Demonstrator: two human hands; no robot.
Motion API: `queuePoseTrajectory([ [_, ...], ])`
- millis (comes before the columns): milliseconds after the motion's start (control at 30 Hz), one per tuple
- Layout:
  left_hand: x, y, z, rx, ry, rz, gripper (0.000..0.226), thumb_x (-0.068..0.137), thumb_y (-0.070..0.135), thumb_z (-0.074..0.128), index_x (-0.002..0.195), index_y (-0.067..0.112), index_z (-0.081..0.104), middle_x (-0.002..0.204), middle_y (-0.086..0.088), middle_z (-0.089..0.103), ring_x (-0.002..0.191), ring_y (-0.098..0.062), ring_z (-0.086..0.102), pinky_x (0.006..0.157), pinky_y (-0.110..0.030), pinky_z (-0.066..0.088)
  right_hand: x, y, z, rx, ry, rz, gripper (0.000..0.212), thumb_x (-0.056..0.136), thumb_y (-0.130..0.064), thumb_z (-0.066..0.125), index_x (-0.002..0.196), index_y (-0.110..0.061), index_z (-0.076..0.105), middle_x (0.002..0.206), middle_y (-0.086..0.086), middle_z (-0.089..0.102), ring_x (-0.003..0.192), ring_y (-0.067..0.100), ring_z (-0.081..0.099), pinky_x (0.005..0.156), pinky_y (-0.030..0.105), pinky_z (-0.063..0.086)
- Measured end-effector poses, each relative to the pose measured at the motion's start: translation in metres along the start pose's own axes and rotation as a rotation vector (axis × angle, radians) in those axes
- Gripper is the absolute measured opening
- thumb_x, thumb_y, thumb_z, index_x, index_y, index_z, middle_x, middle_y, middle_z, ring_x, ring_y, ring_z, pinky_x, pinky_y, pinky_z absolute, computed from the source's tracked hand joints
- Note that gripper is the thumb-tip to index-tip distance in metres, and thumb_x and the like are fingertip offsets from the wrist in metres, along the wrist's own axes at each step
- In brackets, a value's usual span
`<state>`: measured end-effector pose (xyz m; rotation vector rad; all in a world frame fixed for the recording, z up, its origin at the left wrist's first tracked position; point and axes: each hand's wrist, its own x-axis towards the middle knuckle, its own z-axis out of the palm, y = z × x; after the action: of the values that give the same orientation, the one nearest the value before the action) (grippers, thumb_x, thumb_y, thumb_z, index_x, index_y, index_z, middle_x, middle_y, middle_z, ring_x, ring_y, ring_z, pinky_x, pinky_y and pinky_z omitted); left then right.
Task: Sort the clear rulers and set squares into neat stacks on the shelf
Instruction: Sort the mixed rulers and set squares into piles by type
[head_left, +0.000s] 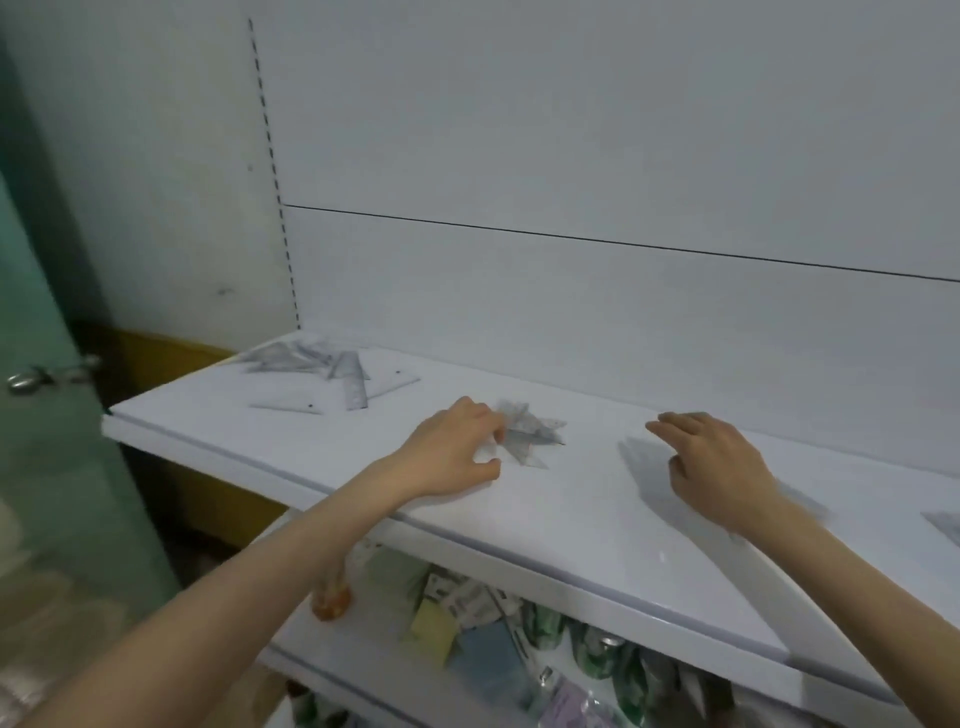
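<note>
A small heap of clear set squares (527, 434) lies mid-shelf on the white shelf (571, 519). My left hand (452, 452) rests at the heap's left side, its fingertips curled onto the nearest pieces. My right hand (711, 462) hovers just above the bare shelf to the right of the heap, fingers loosely spread and holding nothing. A looser scatter of clear rulers and set squares (332, 376) lies at the shelf's far left end. Another clear piece (945, 525) shows at the right edge of view.
The white back panel (571, 260) rises behind the shelf. A lower shelf (363, 670) holds coloured notepads, packets and green cans. A glass door with a metal handle (47, 374) stands to the left.
</note>
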<state>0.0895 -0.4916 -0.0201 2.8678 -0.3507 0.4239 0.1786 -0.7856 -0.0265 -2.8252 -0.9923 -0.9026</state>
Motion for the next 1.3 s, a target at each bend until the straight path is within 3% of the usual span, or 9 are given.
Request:
queuePoseTrajectory([
  [167, -0.062, -0.073, -0.030, -0.014, 0.066, -0.211, 0.021, 0.088, 0.030, 0.058, 0.107, 0.021, 0.055, 0.115, 0.004, 0.054, 0.111, -0.013, 0.041, 0.089, -0.034, 0.043, 0.054, -0.093, 0.009, 0.170, -0.027, -0.172, 0.047, 0.050, 0.010, 0.072, 0.095, -0.004, 0.073, 0.093, 0.013, 0.072, 0.083, 0.037, 0.067, 0.067, 0.040, 0.056],
  [300, -0.107, -0.135, -0.053, 0.012, 0.116, -0.333, 0.017, 0.087, 0.031, 0.059, 0.103, 0.024, 0.056, 0.112, 0.005, 0.055, 0.109, -0.012, 0.042, 0.091, -0.035, 0.043, 0.104, -0.167, 0.011, 0.312, -0.083, -0.205, 0.041, 0.085, -0.006, 0.055, 0.124, -0.012, 0.062, 0.126, 0.004, 0.060, 0.120, 0.027, 0.051, 0.089, 0.034, 0.046],
  [400, -0.130, -0.186, -0.071, 0.034, 0.146, -0.387, 0.016, 0.088, 0.031, 0.059, 0.103, 0.024, 0.057, 0.114, 0.006, 0.055, 0.110, -0.012, 0.043, 0.094, -0.032, 0.041, 0.141, -0.222, 0.019, 0.372, -0.148, -0.224, 0.041, 0.092, -0.012, 0.047, 0.133, -0.015, 0.055, 0.139, 0.001, 0.050, 0.131, 0.020, 0.040, 0.097, 0.030, 0.038],
  [633, -0.141, -0.325, -0.101, 0.025, 0.121, -0.496, 0.020, 0.088, 0.030, 0.060, 0.108, 0.026, 0.058, 0.121, 0.005, 0.053, 0.115, -0.011, 0.043, 0.091, -0.029, 0.040, 0.232, -0.331, 0.077, 0.492, -0.213, -0.207, 0.035, 0.091, -0.014, 0.049, 0.123, -0.014, 0.062, 0.120, -0.002, 0.061, 0.117, 0.022, 0.051, 0.086, 0.029, 0.041],
  [833, -0.093, -0.428, -0.107, -0.058, 0.035, -0.444, 0.039, 0.083, 0.029, 0.063, 0.118, 0.012, 0.058, 0.120, -0.007, 0.058, 0.113, -0.024, 0.052, 0.087, -0.028, 0.039, 0.315, -0.410, 0.112, 0.521, -0.335, -0.160, 0.032, 0.092, -0.033, 0.054, 0.114, -0.011, 0.063, 0.115, 0.009, 0.064, 0.110, 0.030, 0.056, 0.086, 0.035, 0.046],
  [933, -0.073, -0.450, -0.102, -0.213, -0.024, -0.396, 0.033, 0.073, 0.035, 0.060, 0.102, 0.018, 0.059, 0.100, 0.000, 0.061, 0.097, -0.024, 0.060, 0.071, -0.023, 0.042, 0.345, -0.435, 0.126, 0.466, -0.431, -0.167, 0.039, 0.091, -0.043, 0.054, 0.117, -0.014, 0.058, 0.121, 0.008, 0.060, 0.113, 0.029, 0.055, 0.087, 0.037, 0.046],
  [1033, -0.063, -0.463, -0.091, -0.277, -0.041, -0.356, 0.033, 0.084, 0.030, 0.066, 0.113, 0.015, 0.063, 0.110, 0.002, 0.065, 0.101, -0.017, 0.062, 0.086, -0.032, 0.050, 0.357, -0.450, 0.133, 0.427, -0.459, -0.218, 0.041, 0.094, -0.040, 0.053, 0.124, -0.012, 0.053, 0.126, 0.007, 0.057, 0.117, 0.027, 0.052, 0.088, 0.035, 0.043],
  [1133, -0.059, -0.471, -0.088, -0.270, 0.035, -0.317, 0.025, 0.086, 0.026, 0.066, 0.107, 0.014, 0.070, 0.101, -0.003, 0.071, 0.091, -0.017, 0.064, 0.082, -0.038, 0.053, 0.359, -0.453, 0.133, 0.409, -0.429, -0.228, 0.036, 0.095, -0.035, 0.053, 0.123, -0.013, 0.057, 0.125, 0.008, 0.059, 0.115, 0.027, 0.054, 0.083, 0.032, 0.041],
  [1300, -0.059, -0.475, -0.092, -0.216, 0.031, -0.228, 0.025, 0.084, 0.022, 0.069, 0.107, 0.012, 0.073, 0.106, -0.004, 0.072, 0.090, -0.010, 0.061, 0.073, -0.020, 0.045, 0.352, -0.447, 0.135, 0.344, -0.260, -0.262, 0.025, 0.091, -0.032, 0.059, 0.110, -0.022, 0.071, 0.114, 0.001, 0.068, 0.111, 0.023, 0.057, 0.081, 0.034, 0.048],
])
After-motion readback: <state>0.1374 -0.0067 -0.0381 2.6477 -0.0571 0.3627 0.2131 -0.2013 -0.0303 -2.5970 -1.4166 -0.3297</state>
